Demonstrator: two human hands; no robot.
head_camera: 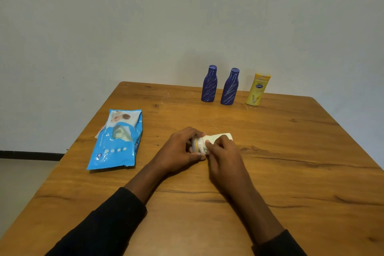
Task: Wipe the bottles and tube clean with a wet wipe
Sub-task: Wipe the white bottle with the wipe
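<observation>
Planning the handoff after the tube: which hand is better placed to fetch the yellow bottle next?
Probably the right hand. The yellow bottle stands at the far right of the table, on that hand's side. The left hand grips the cap end of the white tube and would have to cross over.

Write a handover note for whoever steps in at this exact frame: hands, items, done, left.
Left hand: grip on the cap end of the white tube, lying mid-table.
Right hand: pressed on the tube body; a wipe under it cannot be confirmed.
Wipes pack: left of the hands, flap open.
Two blue bottles and yellow bottle: upright at the far edge.
Done: unclear. Left: apparently all three bottles.
</observation>
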